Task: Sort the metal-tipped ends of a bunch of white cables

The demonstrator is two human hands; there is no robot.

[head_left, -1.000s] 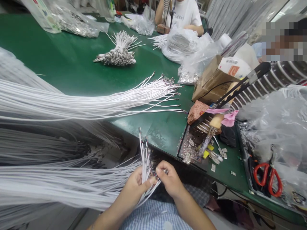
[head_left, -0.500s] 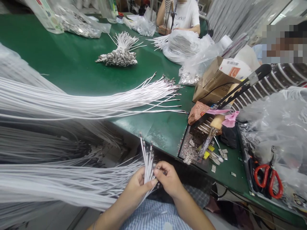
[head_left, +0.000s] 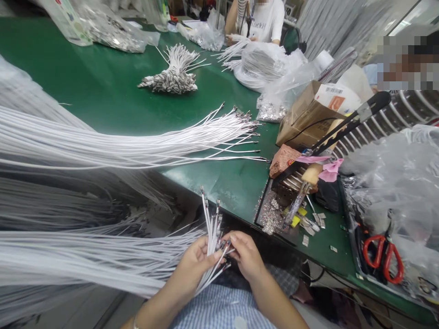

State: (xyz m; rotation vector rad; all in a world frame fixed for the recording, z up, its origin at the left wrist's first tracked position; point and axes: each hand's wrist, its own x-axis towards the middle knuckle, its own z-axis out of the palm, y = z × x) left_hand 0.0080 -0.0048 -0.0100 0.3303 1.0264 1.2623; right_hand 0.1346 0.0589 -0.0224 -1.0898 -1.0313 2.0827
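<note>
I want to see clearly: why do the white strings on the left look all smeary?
Head view: the white cords smear toward the left edge, stretched by the wide lens; sharper near the left hand and right hand; the red scissors look crisp.

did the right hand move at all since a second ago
Barely. The right hand stays at the metal-tipped ends of the white cords held in the left hand, just below the green table edge; the small shift matches the camera's own drift.
</note>
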